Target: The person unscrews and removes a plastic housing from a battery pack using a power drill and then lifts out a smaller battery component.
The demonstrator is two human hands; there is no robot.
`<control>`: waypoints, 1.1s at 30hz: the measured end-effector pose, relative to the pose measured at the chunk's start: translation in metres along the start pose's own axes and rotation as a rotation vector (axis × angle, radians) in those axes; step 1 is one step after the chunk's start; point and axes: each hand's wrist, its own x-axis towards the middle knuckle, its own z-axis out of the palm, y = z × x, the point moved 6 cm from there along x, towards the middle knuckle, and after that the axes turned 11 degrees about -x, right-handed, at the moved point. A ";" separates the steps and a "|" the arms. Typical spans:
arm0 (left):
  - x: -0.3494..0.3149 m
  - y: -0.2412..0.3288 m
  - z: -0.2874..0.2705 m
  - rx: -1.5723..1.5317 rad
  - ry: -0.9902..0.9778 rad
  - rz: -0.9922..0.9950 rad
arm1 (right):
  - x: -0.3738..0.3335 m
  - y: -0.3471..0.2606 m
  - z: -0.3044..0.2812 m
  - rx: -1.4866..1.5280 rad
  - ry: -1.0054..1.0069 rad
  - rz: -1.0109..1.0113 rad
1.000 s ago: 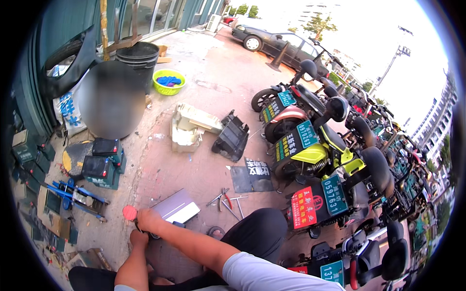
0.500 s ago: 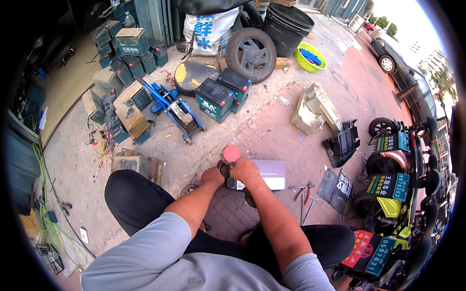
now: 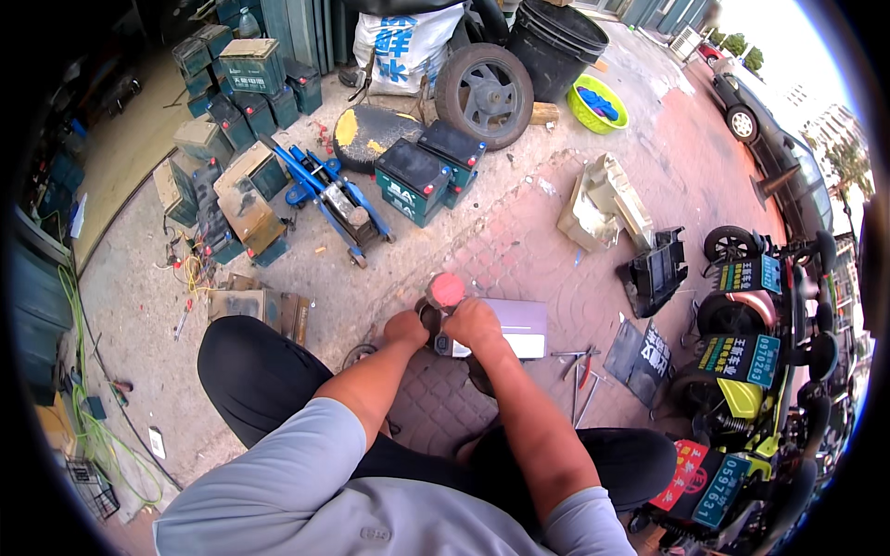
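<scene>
My left hand is closed against a dark, rounded part low in front of me. My right hand is beside it, its fingers curled in; what they grip is hidden behind the hand. Just beyond both hands a round, pinkish-red disc-shaped end sticks up, and I cannot make out what it belongs to. Under and to the right of my right hand lies a flat purple-grey box with a white strip along its near side.
Pliers and other hand tools lie right of the box. Black batteries, a blue floor jack and a wheel stand beyond. A dusty box is at left. Parked scooters line the right side.
Both hands stay together at nearly the same spot, with the red end still beyond them. The whole view has shifted slightly.
</scene>
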 end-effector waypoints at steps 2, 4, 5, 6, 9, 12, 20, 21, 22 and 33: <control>-0.005 0.004 -0.005 -0.015 -0.010 0.009 | 0.003 0.000 0.005 -0.084 0.055 -0.075; -0.007 0.005 -0.007 -0.037 -0.001 0.018 | 0.007 0.001 0.014 -0.170 0.084 -0.131; -0.005 0.003 -0.007 -0.053 0.015 0.023 | 0.012 0.003 0.019 -0.215 0.086 -0.151; -0.004 0.001 -0.005 -0.067 0.030 0.028 | 0.014 0.005 0.025 -0.259 0.088 -0.170; 0.001 -0.004 0.000 -0.073 0.059 0.043 | 0.017 0.011 0.033 -0.305 0.080 -0.153; 0.002 -0.007 0.001 -0.101 0.062 0.029 | 0.008 0.013 0.019 -0.224 0.069 -0.139; 0.001 -0.003 -0.002 -0.096 0.062 -0.032 | -0.053 0.026 -0.055 0.128 -0.064 0.038; 0.001 -0.002 -0.001 -0.080 0.064 -0.041 | -0.057 0.034 -0.056 0.124 -0.050 0.042; 0.001 -0.001 -0.001 -0.066 0.066 -0.048 | -0.063 0.040 -0.061 0.120 -0.034 0.048; -0.012 0.038 -0.031 -0.166 0.372 0.065 | -0.143 0.089 -0.099 0.429 0.082 0.122</control>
